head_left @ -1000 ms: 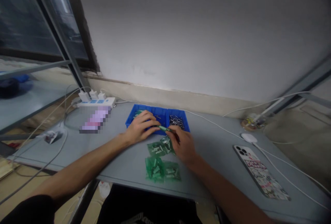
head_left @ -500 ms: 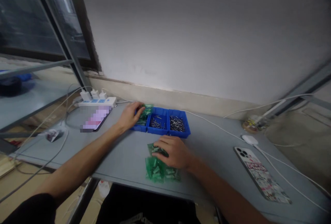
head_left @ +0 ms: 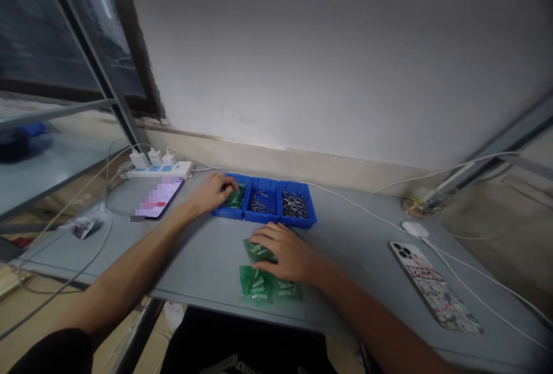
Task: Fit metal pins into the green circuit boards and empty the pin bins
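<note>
On tray (head_left: 261,218) and bag (head_left: 258,252), half-curled hands (head_left: 211,194) (head_left: 285,253)

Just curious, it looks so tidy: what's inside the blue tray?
The blue tray has three compartments: green packets in the left one, partly covered by the left hand, which hides what lies beneath, and metal pins in the middle and right ones.

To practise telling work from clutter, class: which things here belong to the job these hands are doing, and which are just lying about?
Part of the job: left hand, blue tray, right hand, green bags, metal pins.
Just lying about: patterned phone, other phone, power strip.
</note>
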A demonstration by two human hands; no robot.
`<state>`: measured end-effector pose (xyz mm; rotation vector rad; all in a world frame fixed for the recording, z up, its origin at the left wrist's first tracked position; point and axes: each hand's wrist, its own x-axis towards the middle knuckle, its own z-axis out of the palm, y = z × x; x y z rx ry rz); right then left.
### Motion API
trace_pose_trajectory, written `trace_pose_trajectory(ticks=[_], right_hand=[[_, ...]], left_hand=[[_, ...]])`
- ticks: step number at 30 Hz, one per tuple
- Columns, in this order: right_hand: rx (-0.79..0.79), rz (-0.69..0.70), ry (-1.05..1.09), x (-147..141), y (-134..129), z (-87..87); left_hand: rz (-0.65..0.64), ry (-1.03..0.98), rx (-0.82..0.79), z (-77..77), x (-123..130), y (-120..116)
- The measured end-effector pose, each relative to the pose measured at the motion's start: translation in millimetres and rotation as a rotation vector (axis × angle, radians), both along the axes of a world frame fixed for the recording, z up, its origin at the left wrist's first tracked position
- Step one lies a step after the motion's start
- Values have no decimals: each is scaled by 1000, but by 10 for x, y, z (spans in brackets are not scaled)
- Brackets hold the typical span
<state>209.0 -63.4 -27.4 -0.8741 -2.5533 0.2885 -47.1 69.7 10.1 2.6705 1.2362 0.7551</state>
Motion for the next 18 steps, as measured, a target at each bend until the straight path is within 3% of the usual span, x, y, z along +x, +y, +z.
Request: trace_pose_trajectory(ticks=[6,13,18], right_hand=[[17,-8,8,-14,2,-1],[74,-12,34,-38,47,-72],[154,-43,103,-36,57,-83]], left_hand=[[20,114,-82,75,17,-62],[85,128,41,60,0,-75],[-79,-10,183,10,63,-138]])
